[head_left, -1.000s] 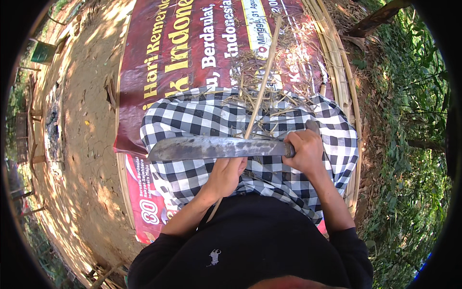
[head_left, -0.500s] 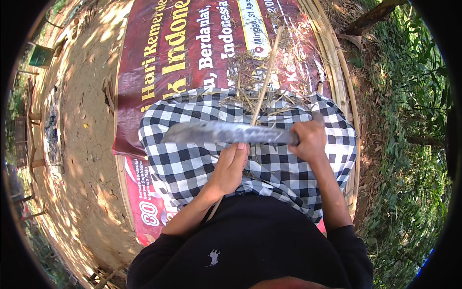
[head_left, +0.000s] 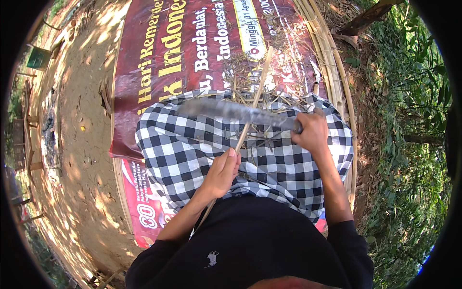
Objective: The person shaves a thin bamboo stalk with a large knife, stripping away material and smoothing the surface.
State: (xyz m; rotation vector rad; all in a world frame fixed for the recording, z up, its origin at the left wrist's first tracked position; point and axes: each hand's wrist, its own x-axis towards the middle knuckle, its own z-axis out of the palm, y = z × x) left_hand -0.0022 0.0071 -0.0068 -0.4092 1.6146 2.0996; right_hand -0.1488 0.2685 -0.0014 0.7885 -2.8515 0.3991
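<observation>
My left hand (head_left: 222, 172) is closed round a thin pale strip of split bamboo (head_left: 262, 79), which slants from beside my body up and away to the right. My right hand (head_left: 311, 132) grips the dark handle of a machete (head_left: 231, 111). The long grey blade points left across the strip, beyond my left hand, and is smeared by motion. Whether the edge touches the strip I cannot tell. Black-and-white checked cloth (head_left: 187, 144) covers my lap beneath both hands. Some shavings (head_left: 260, 137) lie on the cloth.
Ahead, a dark red printed banner (head_left: 159, 62) covers a platform edged with bamboo poles (head_left: 332, 62), with many loose shavings (head_left: 288, 58) on it. Bare earth (head_left: 86, 159) lies to the left. Green plants (head_left: 404, 159) grow to the right. A wooden post (head_left: 370, 19) leans at the far right.
The machete has moved farther from my body, up along the strip. My left hand has shifted slightly left and nearer, and the strip's far end has come closer.
</observation>
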